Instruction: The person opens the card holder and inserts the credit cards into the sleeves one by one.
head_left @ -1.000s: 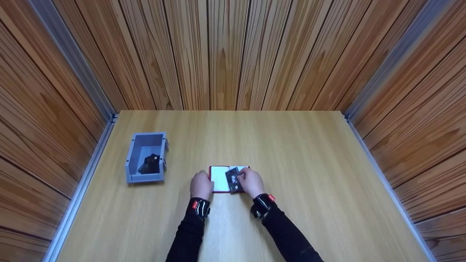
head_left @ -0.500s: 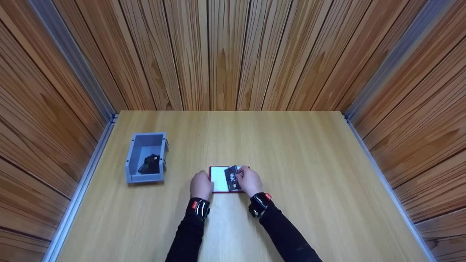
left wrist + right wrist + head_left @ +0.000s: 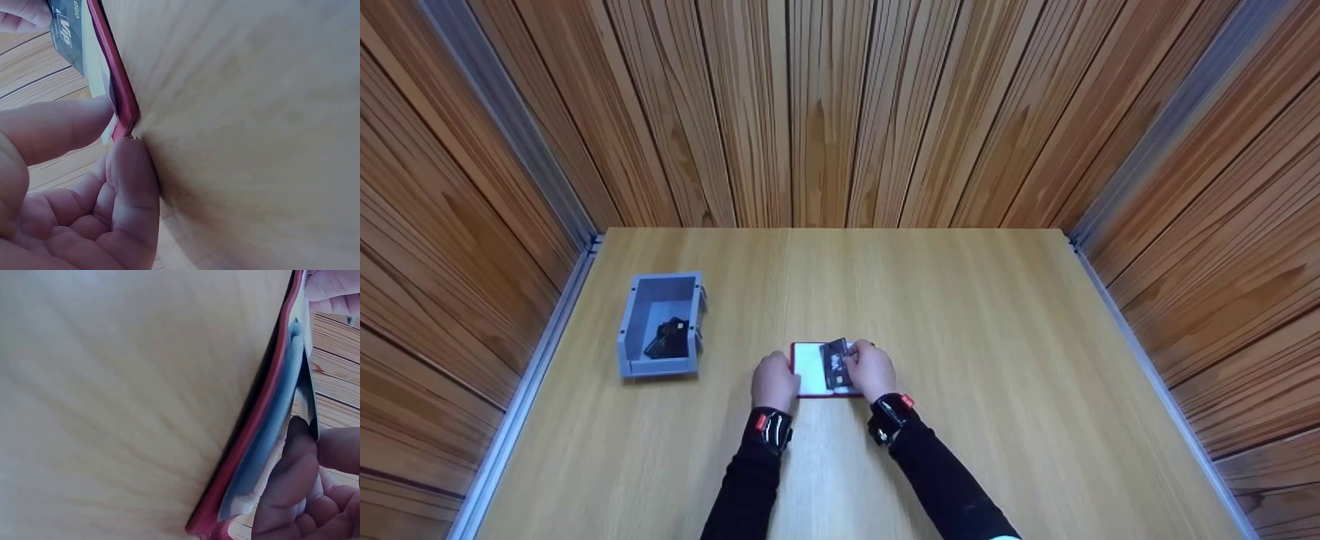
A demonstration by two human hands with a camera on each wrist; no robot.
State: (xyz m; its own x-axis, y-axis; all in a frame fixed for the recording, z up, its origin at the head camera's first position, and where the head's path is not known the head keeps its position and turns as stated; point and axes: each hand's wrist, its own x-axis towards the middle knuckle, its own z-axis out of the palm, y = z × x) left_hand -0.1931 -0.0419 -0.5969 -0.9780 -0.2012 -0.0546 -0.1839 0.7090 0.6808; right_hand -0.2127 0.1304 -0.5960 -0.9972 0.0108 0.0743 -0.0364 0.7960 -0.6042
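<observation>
A red-covered holder (image 3: pixel 811 369) with pale inner pages lies spread on the table, in the head view's lower middle. My left hand (image 3: pixel 775 382) pinches its left edge; in the left wrist view the thumb presses the page side and a finger is against the red cover (image 3: pixel 119 67). Between thumb and fingertip, my right hand (image 3: pixel 873 372) pinches a black card (image 3: pixel 834 364), tilted over the holder's middle and right page. "Vip" shows on the card (image 3: pixel 67 31) in the left wrist view. Seen edge-on from the right wrist, the card (image 3: pixel 310 396) stands off the pages.
At the left of the table stands a grey-blue bin (image 3: pixel 660 367) with several black cards (image 3: pixel 669 340) inside. Wood-patterned walls (image 3: pixel 825 112) with metal rails (image 3: pixel 536 349) close in the back and both sides of the table (image 3: pixel 960 337).
My right hand has shifted slightly left and away from me with the black card, which has straightened a little over the holder's middle. The left hand and holder have stayed in place.
</observation>
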